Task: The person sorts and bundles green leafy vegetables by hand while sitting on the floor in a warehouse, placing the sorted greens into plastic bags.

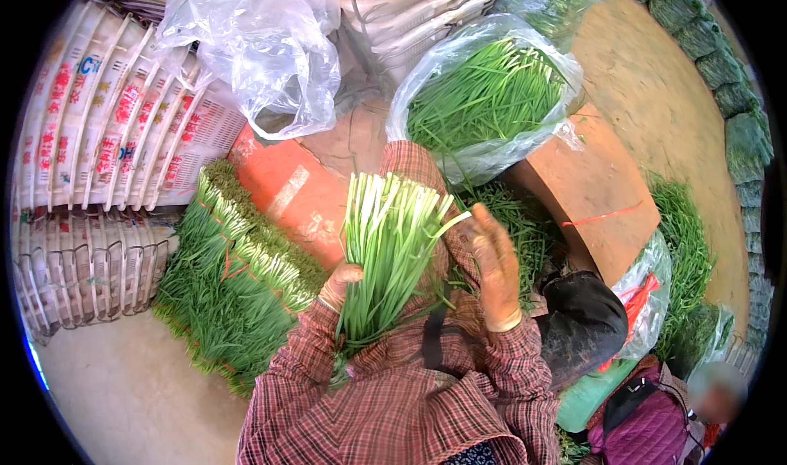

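A thick bunch of garlic chives [393,244], white cut ends up, stands in front of my chest. My left hand [343,284] grips it from the left side, with the thumb across the stalks. My right hand [495,268], slightly blurred, is raised at the bunch's right with fingers extended. One stalk leans out towards its fingertips; whether they touch I cannot tell. To the left lie stacked chive bundles [227,305] tied with red bands. Ahead, an open clear plastic bag [486,158] holds loose chives [486,96].
White plastic crates [117,115] are stacked at left, more crates [424,10] ahead. An empty-looking plastic bag [258,53] hangs near them. An orange board [596,188] stands at right, beside loose greens [682,237]. Another person [645,416] is at lower right. Wrapped bundles [744,139] line the far right.
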A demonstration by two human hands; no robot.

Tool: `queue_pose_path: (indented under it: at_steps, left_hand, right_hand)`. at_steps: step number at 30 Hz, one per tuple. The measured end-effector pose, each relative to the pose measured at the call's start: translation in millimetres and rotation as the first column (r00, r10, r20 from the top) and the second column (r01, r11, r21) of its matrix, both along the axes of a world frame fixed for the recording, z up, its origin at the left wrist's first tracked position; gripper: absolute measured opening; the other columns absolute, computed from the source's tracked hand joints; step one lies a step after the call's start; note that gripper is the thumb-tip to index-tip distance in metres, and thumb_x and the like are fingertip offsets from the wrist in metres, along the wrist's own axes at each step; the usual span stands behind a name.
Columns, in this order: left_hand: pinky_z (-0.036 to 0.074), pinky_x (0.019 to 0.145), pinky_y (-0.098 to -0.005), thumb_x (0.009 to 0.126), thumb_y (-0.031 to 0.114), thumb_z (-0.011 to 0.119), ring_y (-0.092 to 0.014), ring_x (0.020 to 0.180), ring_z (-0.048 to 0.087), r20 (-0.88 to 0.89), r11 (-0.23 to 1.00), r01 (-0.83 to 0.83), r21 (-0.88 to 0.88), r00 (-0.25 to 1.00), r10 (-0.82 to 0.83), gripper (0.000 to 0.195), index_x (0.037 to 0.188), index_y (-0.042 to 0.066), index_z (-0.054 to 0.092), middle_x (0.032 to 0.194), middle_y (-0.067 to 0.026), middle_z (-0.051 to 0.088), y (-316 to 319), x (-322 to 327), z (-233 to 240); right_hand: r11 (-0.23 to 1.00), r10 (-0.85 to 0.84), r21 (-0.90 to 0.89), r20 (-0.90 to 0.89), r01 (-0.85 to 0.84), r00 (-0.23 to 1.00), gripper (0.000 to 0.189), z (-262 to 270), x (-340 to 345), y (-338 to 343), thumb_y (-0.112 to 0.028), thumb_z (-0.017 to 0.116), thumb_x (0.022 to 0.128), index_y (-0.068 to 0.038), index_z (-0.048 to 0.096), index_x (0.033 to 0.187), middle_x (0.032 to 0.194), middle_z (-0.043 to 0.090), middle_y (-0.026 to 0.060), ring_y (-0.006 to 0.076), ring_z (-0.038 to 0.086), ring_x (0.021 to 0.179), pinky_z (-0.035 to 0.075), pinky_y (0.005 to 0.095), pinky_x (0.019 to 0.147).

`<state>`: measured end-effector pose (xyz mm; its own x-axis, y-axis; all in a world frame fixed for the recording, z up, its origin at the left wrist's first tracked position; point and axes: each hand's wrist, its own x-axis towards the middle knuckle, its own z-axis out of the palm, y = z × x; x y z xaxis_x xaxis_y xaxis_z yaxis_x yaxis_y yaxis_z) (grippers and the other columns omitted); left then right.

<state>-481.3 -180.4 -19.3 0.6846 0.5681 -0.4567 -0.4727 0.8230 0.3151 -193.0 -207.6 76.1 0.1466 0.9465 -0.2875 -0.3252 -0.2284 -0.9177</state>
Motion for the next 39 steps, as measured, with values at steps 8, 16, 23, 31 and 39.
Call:
queue_pose_path:
  at_steps: [8,16,23,31,39]
  left_hand:
    - [0.055,0.097,-0.0432,0.070,0.024,0.077,-0.032,0.111,0.066,-0.030,0.996,0.002,0.094,1.000,0.001,0.084,0.144,-0.001,0.046,0.130,-0.0194,0.063,8,23,11]
    - [0.048,0.107,-0.0449,0.070,0.028,0.076,-0.032,0.123,0.060,0.044,0.996,-0.068,0.053,0.997,0.066,0.090,0.150,0.002,0.041,0.140,-0.0186,0.057,0,43,38]
    - [0.041,0.115,-0.0441,0.072,0.022,0.073,-0.031,0.133,0.052,0.134,0.990,-0.088,0.113,0.988,0.072,0.092,0.154,0.005,0.034,0.150,-0.0155,0.048,-11,64,40]
    - [0.042,0.114,-0.0448,0.073,0.021,0.075,-0.030,0.130,0.055,0.071,0.986,-0.066,0.151,0.996,0.056,0.092,0.154,0.006,0.035,0.148,-0.0145,0.050,-15,68,50]
    - [0.040,0.115,-0.0446,0.072,0.031,0.076,-0.030,0.133,0.052,0.071,0.999,0.032,0.000,0.997,-0.032,0.095,0.154,0.007,0.036,0.149,-0.0145,0.050,-27,72,54]
  right_hand:
    - [0.950,0.310,0.036,-0.061,-0.309,0.949,0.099,-30,-44,-29,-0.023,0.080,0.083,0.004,0.019,0.156,0.156,0.034,0.0198,0.0303,0.034,0.145,0.027,0.0389,0.119]
    - [0.881,-0.331,0.468,0.718,-0.071,0.612,0.071,32,2,-14,-0.022,0.081,0.078,-0.004,0.053,0.141,0.139,0.056,0.0172,0.0369,0.050,0.131,0.039,0.0454,0.111]
    - [0.919,-0.110,0.191,0.964,-0.346,0.241,0.054,53,-15,23,-0.029,0.080,0.075,-0.008,0.066,0.123,0.137,0.057,0.0108,0.0343,0.048,0.134,0.042,0.0479,0.107]
    - [0.908,-0.109,0.182,0.973,-0.379,0.205,0.052,43,-8,22,-0.028,0.080,0.075,-0.011,0.066,0.122,0.136,0.058,0.0106,0.0343,0.050,0.132,0.042,0.0499,0.106]
    - [0.949,-0.075,0.156,0.956,-0.273,0.284,0.049,45,-3,10,-0.025,0.083,0.071,-0.010,0.065,0.114,0.134,0.059,0.0110,0.0336,0.055,0.125,0.045,0.0469,0.102]
